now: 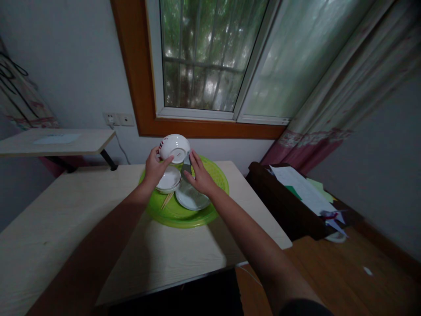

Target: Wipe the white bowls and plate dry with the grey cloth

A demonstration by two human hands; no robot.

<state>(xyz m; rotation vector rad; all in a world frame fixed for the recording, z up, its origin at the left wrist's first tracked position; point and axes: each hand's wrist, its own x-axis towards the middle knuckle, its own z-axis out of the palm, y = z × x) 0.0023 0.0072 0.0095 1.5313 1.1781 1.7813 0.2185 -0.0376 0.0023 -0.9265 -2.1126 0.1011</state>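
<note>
Bowl, head view, the only view: its inside is hidden, since it is tipped with the foot ring and underside turned toward the camera. Low light; the red marks on its outer wall are too small to read. A dark grey object stands just right of and below the bowl; what it is cannot be made out, and the right hand covers its lower part. Both forearms are cut off at the bottom edge of the frame.

Appearance: white, glazed, round, with a few red marks near the rim on the left side. It is lifted clear above the far part of a round green tray, which sits on a pale wooden table below a window.

Left hand: closed on the bowl's lower left rim, thumb on the outside and the fingers curled behind it. Right hand: flat and spread, holding nothing, the palm over a grey-white plate on the tray, fingertips pointing up toward the grey object and the bowl's right edge. Whether they touch the bowl cannot be told.

Directly under the bowl, a stack of small white dishes rests on the tray, touching the plate. Wooden chopsticks lie just in front of the stack.
</note>
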